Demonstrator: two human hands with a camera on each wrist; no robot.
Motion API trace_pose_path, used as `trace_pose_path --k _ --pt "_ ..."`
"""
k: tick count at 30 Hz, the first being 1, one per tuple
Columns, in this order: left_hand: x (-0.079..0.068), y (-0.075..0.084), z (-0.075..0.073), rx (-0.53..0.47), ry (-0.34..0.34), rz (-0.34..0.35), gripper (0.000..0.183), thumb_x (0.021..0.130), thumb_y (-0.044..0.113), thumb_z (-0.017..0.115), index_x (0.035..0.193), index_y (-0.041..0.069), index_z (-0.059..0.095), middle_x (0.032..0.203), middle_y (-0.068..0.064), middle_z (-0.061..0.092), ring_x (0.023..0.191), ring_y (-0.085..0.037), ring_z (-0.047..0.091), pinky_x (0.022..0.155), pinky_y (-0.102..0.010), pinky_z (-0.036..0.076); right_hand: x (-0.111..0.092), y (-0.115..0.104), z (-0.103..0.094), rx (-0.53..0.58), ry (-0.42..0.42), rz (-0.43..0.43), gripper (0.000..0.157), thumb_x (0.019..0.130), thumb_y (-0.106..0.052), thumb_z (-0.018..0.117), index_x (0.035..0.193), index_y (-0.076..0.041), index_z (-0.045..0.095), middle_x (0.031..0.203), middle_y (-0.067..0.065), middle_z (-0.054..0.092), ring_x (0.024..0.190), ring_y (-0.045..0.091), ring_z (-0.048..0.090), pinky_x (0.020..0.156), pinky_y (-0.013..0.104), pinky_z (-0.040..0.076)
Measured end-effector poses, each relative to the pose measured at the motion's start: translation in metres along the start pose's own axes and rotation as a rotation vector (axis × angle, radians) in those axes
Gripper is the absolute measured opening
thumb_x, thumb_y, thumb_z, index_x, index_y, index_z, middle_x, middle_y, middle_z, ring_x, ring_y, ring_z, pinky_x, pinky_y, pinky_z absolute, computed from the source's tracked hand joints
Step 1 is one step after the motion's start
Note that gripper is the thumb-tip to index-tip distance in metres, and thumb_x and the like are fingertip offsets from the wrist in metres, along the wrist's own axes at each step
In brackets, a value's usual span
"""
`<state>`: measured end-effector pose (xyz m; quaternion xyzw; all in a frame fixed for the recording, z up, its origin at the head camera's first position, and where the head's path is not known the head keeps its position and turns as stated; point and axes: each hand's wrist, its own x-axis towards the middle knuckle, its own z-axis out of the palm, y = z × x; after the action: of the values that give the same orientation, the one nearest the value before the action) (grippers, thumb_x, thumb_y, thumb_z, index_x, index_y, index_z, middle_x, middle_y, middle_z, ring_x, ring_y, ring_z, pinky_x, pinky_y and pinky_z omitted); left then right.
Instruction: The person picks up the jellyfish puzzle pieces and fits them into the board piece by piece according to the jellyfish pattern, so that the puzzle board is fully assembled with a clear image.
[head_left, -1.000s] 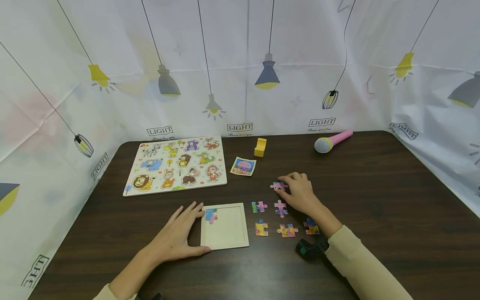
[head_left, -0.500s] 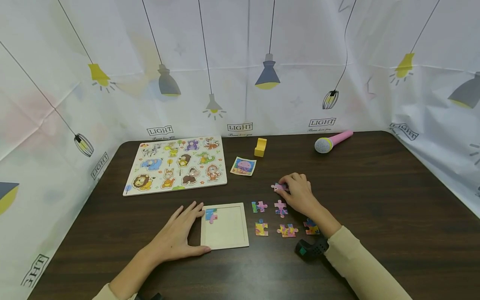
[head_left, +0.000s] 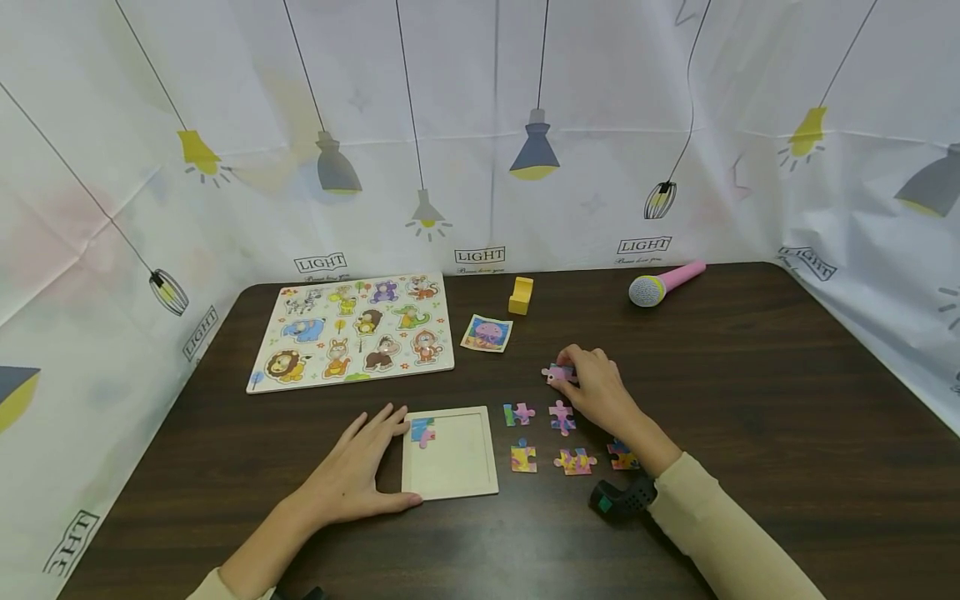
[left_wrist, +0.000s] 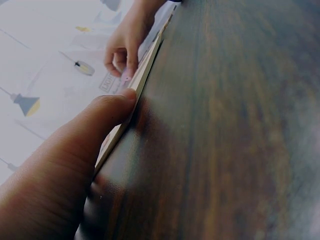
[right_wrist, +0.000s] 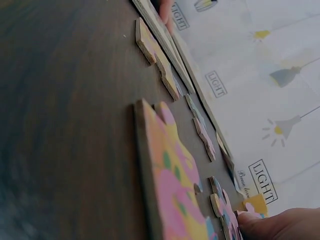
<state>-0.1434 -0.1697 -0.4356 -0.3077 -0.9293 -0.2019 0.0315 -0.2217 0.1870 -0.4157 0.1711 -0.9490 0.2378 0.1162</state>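
Observation:
A square wooden puzzle tray (head_left: pixel 457 467) lies on the dark table, with one blue-and-pink puzzle piece (head_left: pixel 422 431) in its far left corner. My left hand (head_left: pixel 352 471) is spread along the tray's left side, fingertips at the far corner and thumb at the near edge. In the left wrist view the thumb (left_wrist: pixel 117 105) touches the tray's edge. My right hand (head_left: pixel 600 387) pinches a pink puzzle piece (head_left: pixel 557 373) between thumb and index finger, low over or on the table; I cannot tell which. The right wrist view shows the thumb (right_wrist: pixel 270 225) against that piece.
Several loose pieces lie right of the tray, among them a yellow one (head_left: pixel 522 457) and a pink-and-yellow one (head_left: pixel 575 461). Farther back are an animal puzzle board (head_left: pixel 352 329), an octopus picture card (head_left: pixel 487 333), a small yellow block (head_left: pixel 521 296) and a toy microphone (head_left: pixel 663 284).
The pinched pink piece has shifted and turned very slightly under my right fingers. My left hand and the tray stay where they were.

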Motion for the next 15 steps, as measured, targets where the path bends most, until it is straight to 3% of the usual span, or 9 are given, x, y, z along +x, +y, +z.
trace_pose_path --k 8,15 --pt "0.000 0.000 0.000 0.003 -0.002 -0.007 0.094 0.071 0.073 0.054 0.137 0.008 0.041 0.148 -0.005 0.028 0.136 -0.021 0.021 0.108 -0.047 0.013 0.001 -0.001 0.001 0.024 0.034 -0.049 0.016 0.087 -0.012 0.063 0.101 -0.004 0.061 0.089 0.009 0.066 0.076 0.024 0.051 0.065 0.038 0.039" --pt "0.000 0.000 -0.001 -0.002 0.001 0.000 0.093 0.071 0.072 0.056 0.136 0.007 0.042 0.147 -0.006 0.028 0.136 -0.022 0.020 0.108 -0.048 0.014 0.001 -0.014 -0.002 0.113 0.008 -0.030 0.017 0.089 -0.010 0.060 0.105 -0.004 0.061 0.085 0.005 0.063 0.071 0.019 0.046 0.061 0.032 0.037"
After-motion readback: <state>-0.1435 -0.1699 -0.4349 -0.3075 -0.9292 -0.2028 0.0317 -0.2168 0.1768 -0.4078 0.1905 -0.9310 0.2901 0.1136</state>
